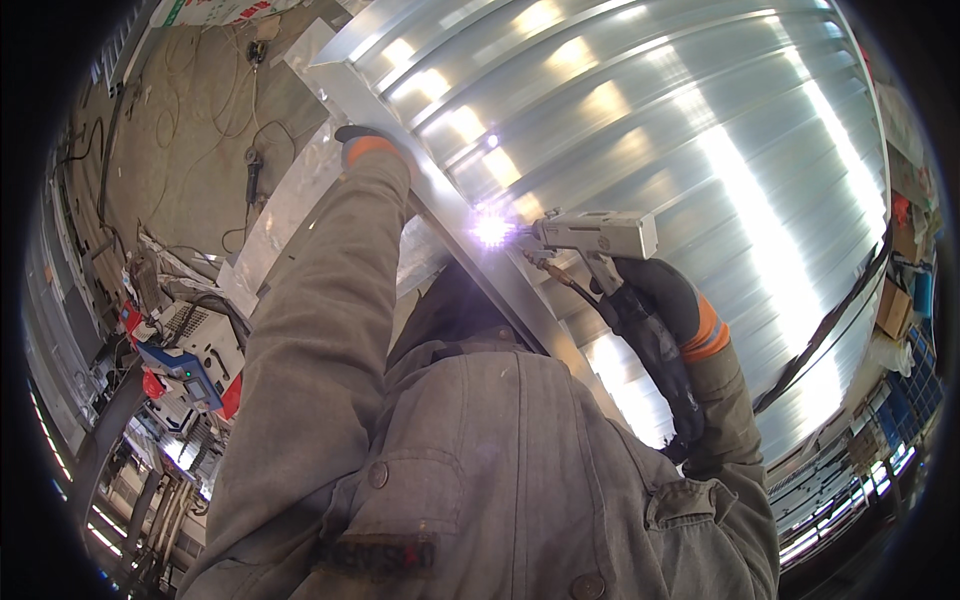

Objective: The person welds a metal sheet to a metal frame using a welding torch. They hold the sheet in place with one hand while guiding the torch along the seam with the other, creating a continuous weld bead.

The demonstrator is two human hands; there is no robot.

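My right hand (668, 292), in a dark glove with an orange cuff, is closed around the grip of a grey handheld welding gun (600, 235). The gun's nozzle points left at the frame, where a bright violet-white arc (491, 228) glares and hides the spot beneath it. That light falls along the inner side of a metal edge rail (432, 188) bordering a shiny ribbed metal panel (640, 130). My left hand (357, 133), also gloved, rests at the rail farther up; the sleeve and cuff hide most of its fingers.
A thick black cable sleeve (655, 365) runs from the gun down along my right forearm. To the left, a machine with a blue-framed panel (185, 375) stands near a dark corded power tool (253, 175) and loose cables on the floor. Cardboard boxes (893, 308) lie at the far right.
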